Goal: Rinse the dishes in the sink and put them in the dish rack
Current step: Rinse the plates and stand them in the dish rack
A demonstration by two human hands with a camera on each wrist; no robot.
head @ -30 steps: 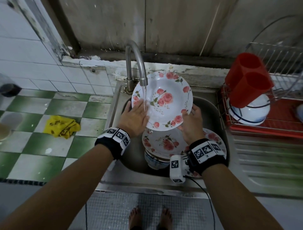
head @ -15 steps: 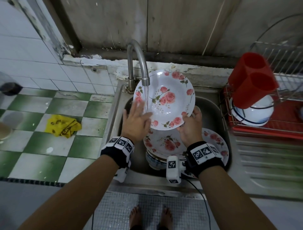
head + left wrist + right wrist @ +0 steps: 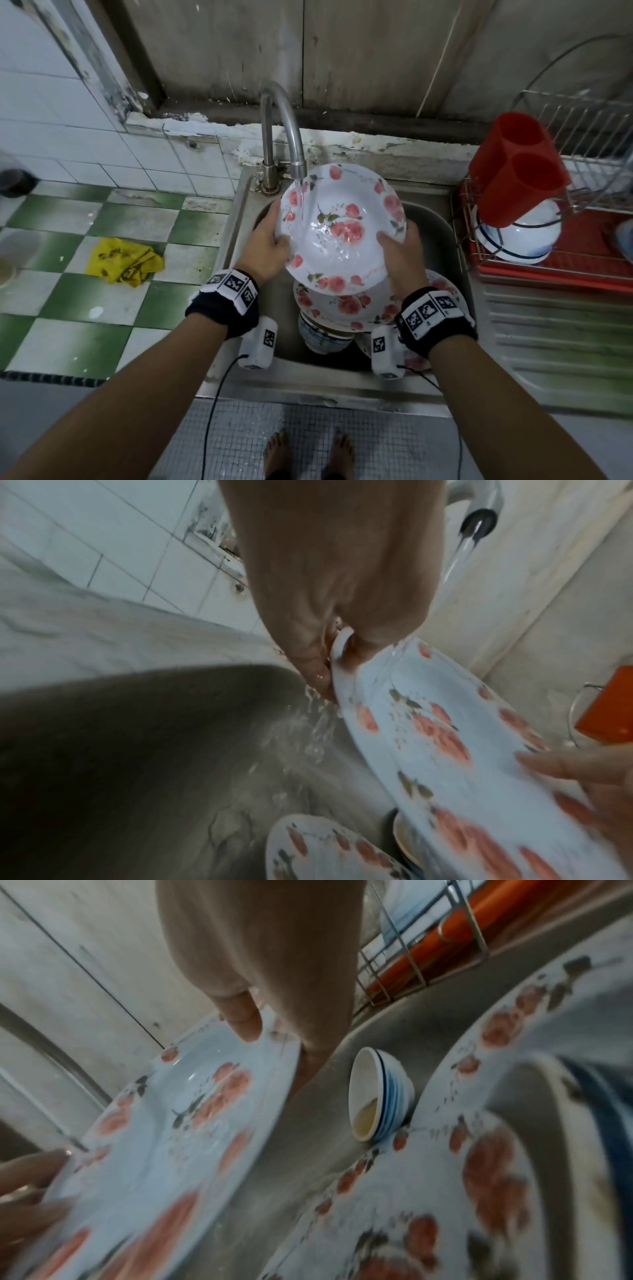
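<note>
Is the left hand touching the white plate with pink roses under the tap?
Touching. In the left wrist view, the left hand pinches the white rose plate at its rim.

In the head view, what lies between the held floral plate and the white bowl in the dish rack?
Bare steel sink wall and the rack's wire edge; nothing else shows between floral plate and white bowl, by the head view.
</note>
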